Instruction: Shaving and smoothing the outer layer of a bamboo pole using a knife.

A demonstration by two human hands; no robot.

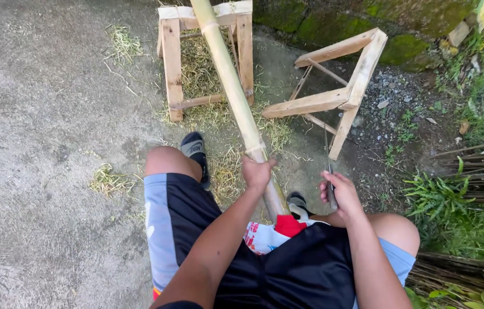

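Lap: person seated, dark shorts (pixel 288 269) fill the bottom centre; a red and white cloth (pixel 273 232) sits between the thighs.
Left hand (pixel 257 171): closed around the bamboo pole (pixel 233 86), gripping just below a node, centre of frame.
Right hand (pixel 339 194): closed on the handle of a knife (pixel 328 157), just right of the pole and not touching it; blade points up the frame.
Pole position: runs from the lap up and slightly left, out of the top edge; upper part lies across the upright wooden trestle (pixel 205 57).
Feet: left sandal (pixel 196 151) left of the pole, right sandal (pixel 298 203) just beside its lower end.
Hidden: pole butt end covered by the cloth and shorts; top end cut off by the frame. Knife blade is thin and hard to make out against the ground; handle mostly inside the fist.
Far: second trestle (pixel 339 91) tipped on its side, upper right, near the knife tip. Mossy wall (pixel 333 23) behind both trestles.
Edges: bare concrete (pixel 42 143) takes the whole left half, scattered shavings only. Right edge is crowded by plants (pixel 459 189) and bundled thin sticks (pixel 459 274), lower right.
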